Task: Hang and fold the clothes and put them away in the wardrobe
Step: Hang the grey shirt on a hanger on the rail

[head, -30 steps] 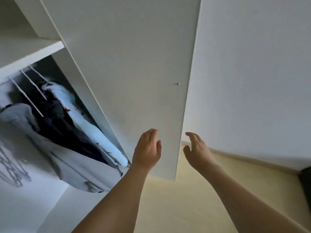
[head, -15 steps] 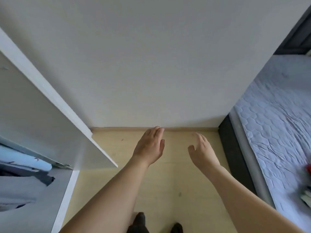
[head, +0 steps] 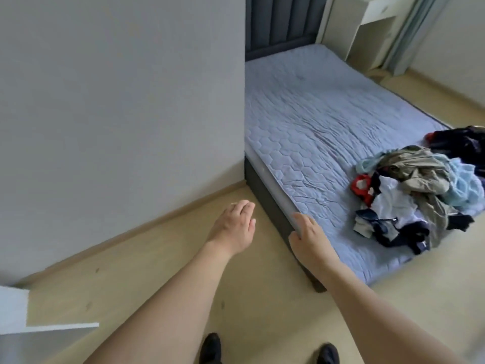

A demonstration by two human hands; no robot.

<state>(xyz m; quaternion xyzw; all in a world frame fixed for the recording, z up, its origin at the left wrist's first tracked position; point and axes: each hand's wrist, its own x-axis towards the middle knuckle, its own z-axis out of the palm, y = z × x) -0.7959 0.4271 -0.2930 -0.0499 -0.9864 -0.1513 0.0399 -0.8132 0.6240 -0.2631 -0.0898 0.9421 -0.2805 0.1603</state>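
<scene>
Far left, low corner: white wardrobe panel [head: 15, 313] just in view, its inside not visible; grey wall [head: 118, 101] behind it, running to a wooden skirting along the pale floor [head: 162, 279]; left hand [head: 233, 225] held out over the floor, fingers loosely curled, grip holding nothing; right hand [head: 309, 237] beside it, seen against the near edge of the bed, fingers relaxed and fairly straight, grip also holding nothing; cannot tell whether it touches the edge; two dark feet [head: 212, 348] at the bottom of the frame; bed [head: 315, 132] with a quilted lilac cover fills the middle right, dark headboard [head: 283, 19] at its far end; pile of clothes [head: 414, 190] lies at the near right part of the bed, well apart from both hands; mixed pieces tangled: olive, light blue, white, red, navy; judged soft, light, limp, apt to drag neighbours along if pulled from the middle; better to pinch one top garment at collar or shoulders and lift it clear; white desk [head: 378, 11] and curtain [head: 414, 30] stand far right beyond the bed; nothing blocks the way to the pile but the bed's corner.
</scene>
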